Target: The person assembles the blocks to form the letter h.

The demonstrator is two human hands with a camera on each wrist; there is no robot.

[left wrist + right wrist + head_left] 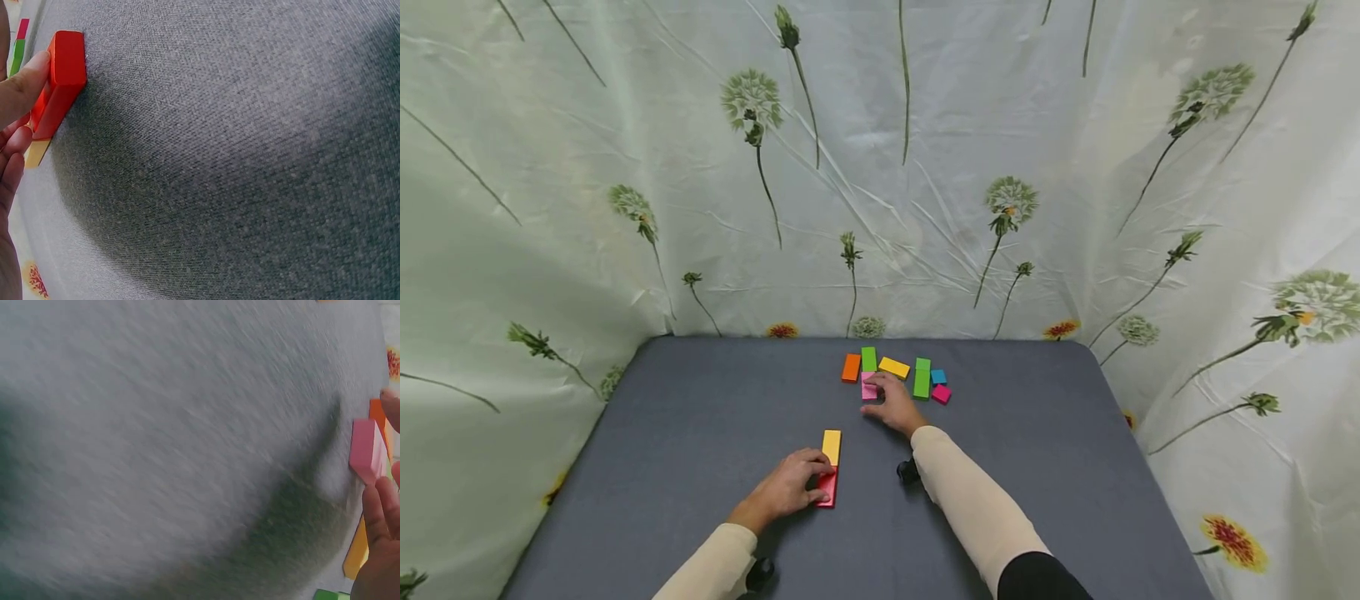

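The desk (237, 156) is faced with woven grey cloth, matt and slightly rough in texture. Smooth, evenly coloured faces are shown by the red block (69, 59) and the pink block (362, 447); whether painted wood or plastic is used cannot be told. The flowered sheet (925, 108) is creased and faintly glossy, while the cream sleeve (977, 500) is made of matt cloth.

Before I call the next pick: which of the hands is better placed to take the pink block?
Probably the right. The right hand is at the pink block, its thumb and fingers apart. The left hand touches the red block, lower in the head view and away from the pink one.
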